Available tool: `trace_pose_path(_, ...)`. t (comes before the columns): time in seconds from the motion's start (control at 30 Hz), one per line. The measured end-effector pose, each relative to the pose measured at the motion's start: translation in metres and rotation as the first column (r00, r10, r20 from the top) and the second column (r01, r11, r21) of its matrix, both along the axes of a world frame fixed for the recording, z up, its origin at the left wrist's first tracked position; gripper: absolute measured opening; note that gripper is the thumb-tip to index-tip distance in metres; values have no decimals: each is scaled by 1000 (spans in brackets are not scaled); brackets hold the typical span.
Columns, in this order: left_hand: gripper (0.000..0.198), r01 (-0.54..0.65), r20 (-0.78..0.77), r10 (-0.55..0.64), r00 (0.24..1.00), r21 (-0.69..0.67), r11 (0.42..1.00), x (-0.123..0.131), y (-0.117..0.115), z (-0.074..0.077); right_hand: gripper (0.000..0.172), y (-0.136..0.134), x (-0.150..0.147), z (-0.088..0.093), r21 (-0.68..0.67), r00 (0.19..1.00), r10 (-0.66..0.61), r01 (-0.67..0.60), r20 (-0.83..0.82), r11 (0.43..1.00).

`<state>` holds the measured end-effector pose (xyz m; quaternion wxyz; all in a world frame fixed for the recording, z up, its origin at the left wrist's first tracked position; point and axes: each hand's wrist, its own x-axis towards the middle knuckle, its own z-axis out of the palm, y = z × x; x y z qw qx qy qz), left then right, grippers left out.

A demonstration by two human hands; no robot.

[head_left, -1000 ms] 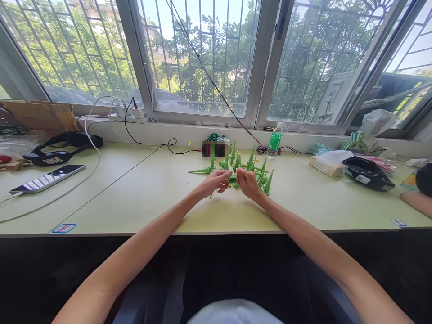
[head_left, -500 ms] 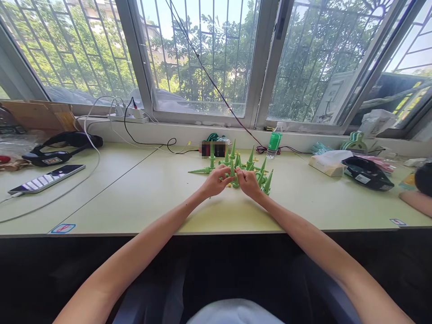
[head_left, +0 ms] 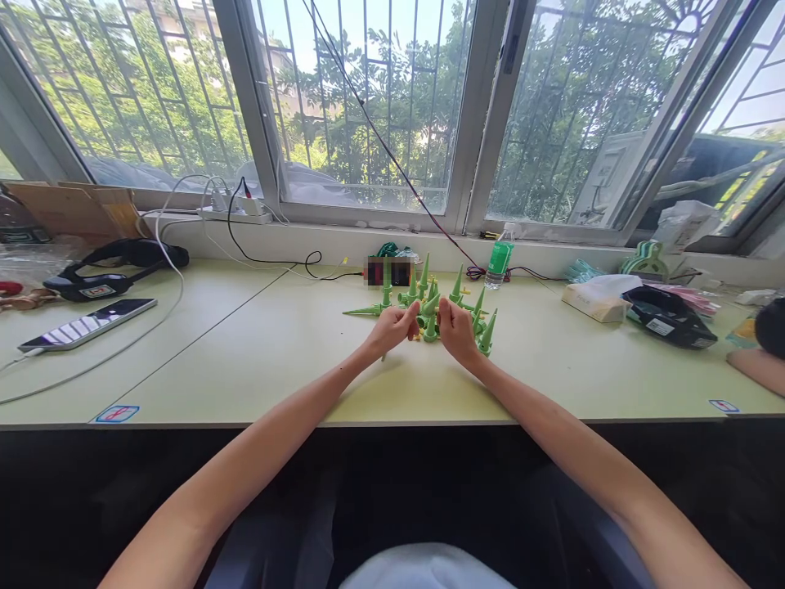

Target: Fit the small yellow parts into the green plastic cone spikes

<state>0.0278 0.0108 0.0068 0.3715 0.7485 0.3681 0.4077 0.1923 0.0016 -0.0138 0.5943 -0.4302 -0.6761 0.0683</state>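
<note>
In the head view, green cone-shaped watering spikes (head_left: 489, 334) with small yellow parts stand and lie in a cluster on the table, several of them upright. Both my hands are close together at the near side of this cluster. My left hand (head_left: 393, 327) is closed, thumb on top, at the base of a leaning green spike (head_left: 431, 305); its grip is partly hidden. Just to the right, my right hand (head_left: 455, 329) is curled into a fist, and whatever it holds is hidden. One spike (head_left: 361, 311) lies on its side, pointing left.
A blurred-out device (head_left: 389, 272) and a water bottle (head_left: 499, 260) stand behind the spikes. On the left lie a phone (head_left: 89, 325), a black headset (head_left: 110, 270) and cables. To the right are a tissue box (head_left: 592, 303), a black strap device (head_left: 666, 317) and another person's arm (head_left: 757, 368).
My hands have moved slightly apart, and their fingers are curled in more. The spike between them, upright before, now leans to the right.
</note>
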Motion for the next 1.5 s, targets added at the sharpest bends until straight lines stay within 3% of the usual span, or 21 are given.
trace_pose_path(0.13, 78, 178, 60, -168, 984, -293, 939, -1, -4, 4, 51, -1, -1, -2, -22, 991, 101, -100, 89, 995)
trace_pose_path(0.43, 59, 301, 258, -202, 945, -438, 847, -5, 0, 5, 52, 2, 1, -4, -19, 983, 136, -135, 121, 991)
trace_pose_path(0.63, 49, 340, 328, -230, 916, -334, 879, -7, -3, 7, 52, 2, 2, -6, -22, 976, 163, -162, 143, 987)
trace_pose_path(0.97, 42, 211, 146, -207, 967, -11, 977, -4, -6, 2, 61, 7, 1, -7, -103, 985, 171, -167, 26, 981)
trace_pose_path(1.33, 36, 17, 26, -23, 999, 221, 975, -1, 1, -6, 57, 5, -1, -5, -63, 989, 149, -148, 14, 987)
trace_pose_path(1.5, 36, -29, 54, 19, 998, 206, 978, 0, 2, -5, 53, 1, -2, -4, -33, 993, 120, -120, 3, 992)
